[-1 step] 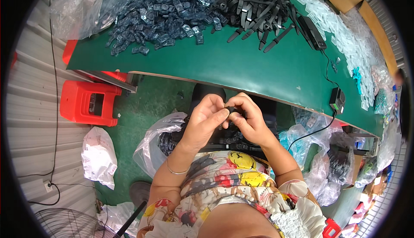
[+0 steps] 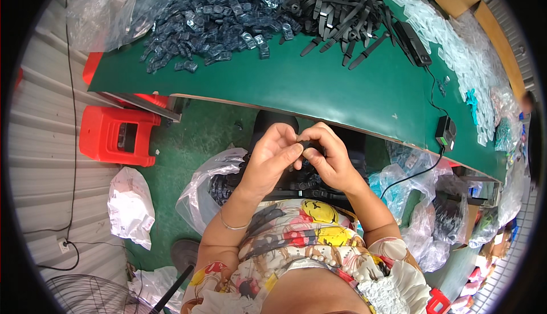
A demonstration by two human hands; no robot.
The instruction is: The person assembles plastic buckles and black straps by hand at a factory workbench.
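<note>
Above my lap, in front of the table edge, my left hand (image 2: 275, 157) and my right hand (image 2: 329, 156) meet, fingertips pinched together. Between them is a small black piece (image 2: 307, 145), mostly covered by the fingers; its exact kind cannot be made out. Below the hands, several black straps (image 2: 307, 192) rest on my lap. On the green table (image 2: 273, 89) lie a heap of bluish see-through plastic cases (image 2: 219, 15) and, to its right, a heap of black watch-like straps (image 2: 342, 15).
White translucent plastic pieces (image 2: 450, 52) cover the table's right side, near a black power strip (image 2: 413, 43) and a corded box (image 2: 445, 133). A red stool (image 2: 117, 136), a white bag (image 2: 131, 208) and a fan (image 2: 85, 294) stand left. Clear bags (image 2: 430, 228) lie right.
</note>
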